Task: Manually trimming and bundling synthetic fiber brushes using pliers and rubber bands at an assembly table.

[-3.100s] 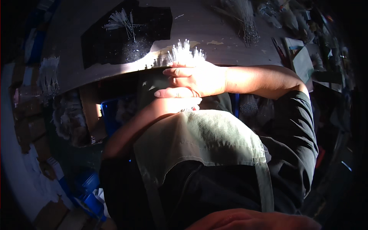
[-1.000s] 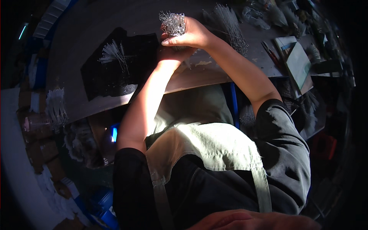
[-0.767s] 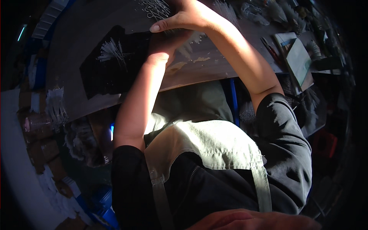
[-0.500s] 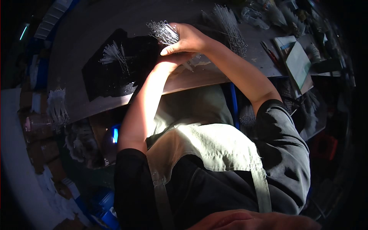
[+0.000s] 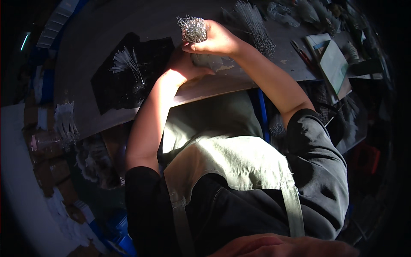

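in right hand [image 5: 220,39], wire bundle [image 5: 194,30] part-hidden

Wire bundle [image 5: 194,31]: silver, speckled with bright loops. Table [image 5: 83,100]: dull grey-brown, patched pale tan. Sheet [image 5: 106,88]: black; brushes [image 5: 123,62] on it whitish. Apron [image 5: 244,165]: pale grey-green, sunlit. Shirt [image 5: 321,171]: black. Table leg [image 5: 262,112]: blue. Bin [image 5: 121,227]: blue.
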Action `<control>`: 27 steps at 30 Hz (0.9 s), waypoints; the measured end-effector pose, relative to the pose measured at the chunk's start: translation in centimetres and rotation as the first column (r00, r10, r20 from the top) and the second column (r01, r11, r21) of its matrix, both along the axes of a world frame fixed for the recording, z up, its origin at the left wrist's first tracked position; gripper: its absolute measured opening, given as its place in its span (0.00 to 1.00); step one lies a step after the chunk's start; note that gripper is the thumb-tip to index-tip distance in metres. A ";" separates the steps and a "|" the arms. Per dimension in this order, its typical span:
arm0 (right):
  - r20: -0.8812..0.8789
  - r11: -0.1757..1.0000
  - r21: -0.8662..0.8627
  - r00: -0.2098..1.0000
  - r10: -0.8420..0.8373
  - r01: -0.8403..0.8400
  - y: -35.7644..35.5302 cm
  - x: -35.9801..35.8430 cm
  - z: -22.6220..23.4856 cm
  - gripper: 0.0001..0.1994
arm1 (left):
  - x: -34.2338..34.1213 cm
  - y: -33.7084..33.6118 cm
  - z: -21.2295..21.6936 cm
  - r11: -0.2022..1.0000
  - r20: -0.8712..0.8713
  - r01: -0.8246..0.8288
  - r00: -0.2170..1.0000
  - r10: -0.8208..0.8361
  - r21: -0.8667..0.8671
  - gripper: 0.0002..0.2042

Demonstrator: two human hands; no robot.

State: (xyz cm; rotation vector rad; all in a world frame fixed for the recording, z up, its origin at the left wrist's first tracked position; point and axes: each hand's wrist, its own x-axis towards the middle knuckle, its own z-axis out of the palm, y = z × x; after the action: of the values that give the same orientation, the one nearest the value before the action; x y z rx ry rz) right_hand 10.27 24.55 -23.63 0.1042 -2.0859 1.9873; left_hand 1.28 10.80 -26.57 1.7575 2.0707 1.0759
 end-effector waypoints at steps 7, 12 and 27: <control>-0.305 0.947 0.168 0.928 -0.214 0.273 -2.1 0.5 1.1 0.16 | 0.0 0.5 0.2 0.994 -0.044 -0.106 0.993 0.108 0.030 0.34; -0.188 0.948 0.186 0.956 -0.224 0.258 -0.5 -0.5 -2.1 0.15 | -1.9 -1.6 0.3 0.997 -0.236 -0.047 0.971 0.033 -0.055 0.40; -0.150 0.878 0.416 0.970 -0.190 0.236 -0.2 -0.6 -1.6 0.14 | 0.4 4.2 11.5 0.946 -0.413 0.309 0.878 -0.244 0.097 0.24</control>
State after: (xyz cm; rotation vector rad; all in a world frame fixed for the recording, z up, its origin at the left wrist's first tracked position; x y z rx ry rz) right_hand 9.63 24.39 -25.20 0.0544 -2.3179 1.3403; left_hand 1.71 15.02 -15.06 2.4397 1.8837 0.8769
